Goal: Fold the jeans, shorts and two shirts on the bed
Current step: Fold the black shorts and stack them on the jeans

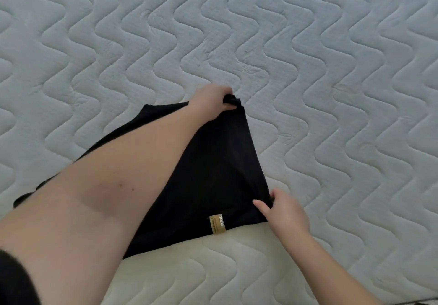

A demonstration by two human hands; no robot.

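On the bed [331, 67], black shirt [213, 174] lies near edge, left hand [211, 101] fingers clamped on its far corner, right hand [282, 210] pinching near corner: I'd keep that edge taut, fold across square.

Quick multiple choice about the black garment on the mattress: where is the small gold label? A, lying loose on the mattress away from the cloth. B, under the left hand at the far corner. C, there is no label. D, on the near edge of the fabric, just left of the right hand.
D: the gold label sits on the near edge of the black garment, just left of the right hand, while the left hand grips the far corner.
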